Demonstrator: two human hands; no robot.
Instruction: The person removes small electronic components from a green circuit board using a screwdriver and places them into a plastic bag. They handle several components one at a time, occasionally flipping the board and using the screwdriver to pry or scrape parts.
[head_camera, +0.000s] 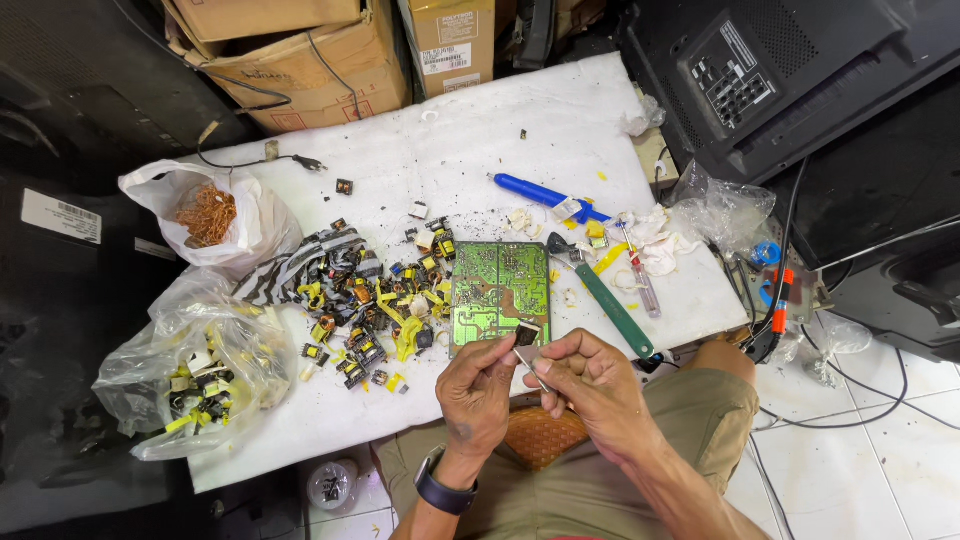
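Both hands (535, 385) around small component (526, 335)

green circuit board (499, 295), blue-handled tool (540, 192), green-handled tool (612, 310), white table cover (500, 140), copper-orange wire (207, 215)

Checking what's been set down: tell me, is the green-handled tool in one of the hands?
No, the green-handled tool lies on the white table right of the green circuit board, untouched.

I see a glossy green fibreglass circuit board (499, 292) on a matt, rough white foam slab (480, 150), beside crinkled clear plastic bags (190, 360).
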